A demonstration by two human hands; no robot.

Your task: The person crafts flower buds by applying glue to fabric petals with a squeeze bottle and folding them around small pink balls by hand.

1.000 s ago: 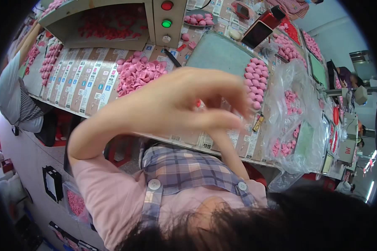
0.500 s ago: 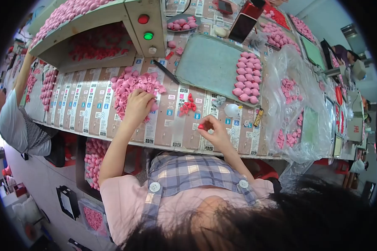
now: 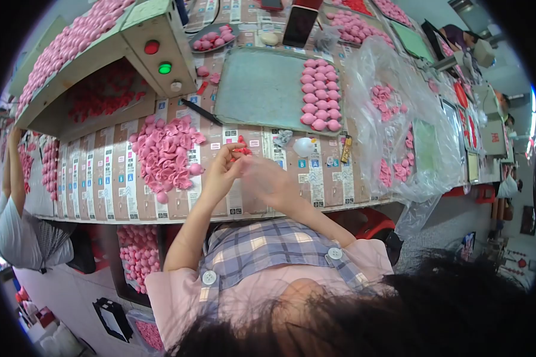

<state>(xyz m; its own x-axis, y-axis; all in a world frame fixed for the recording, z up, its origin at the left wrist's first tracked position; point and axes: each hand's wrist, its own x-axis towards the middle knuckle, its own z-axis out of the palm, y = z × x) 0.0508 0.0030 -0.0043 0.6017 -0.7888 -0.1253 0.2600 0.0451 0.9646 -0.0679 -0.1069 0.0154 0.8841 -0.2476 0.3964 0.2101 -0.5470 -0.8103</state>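
From here I see loose petals (image 3: 167, 152) piled, prob. unworked. L hand (image 3: 221, 172): fingertips bunched nr red bits (image 3: 243, 150), can't tell if gripping. R hand (image 3: 274, 185) blurred, grip unclear. Tray (image 3: 256, 89) part-filled: balls (image 3: 320, 95) at R end.

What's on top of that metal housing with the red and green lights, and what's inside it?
Rounded pink pieces cover the top of the housing. Inside, red pieces lie scattered; its walls and shadow hide whatever is deeper.
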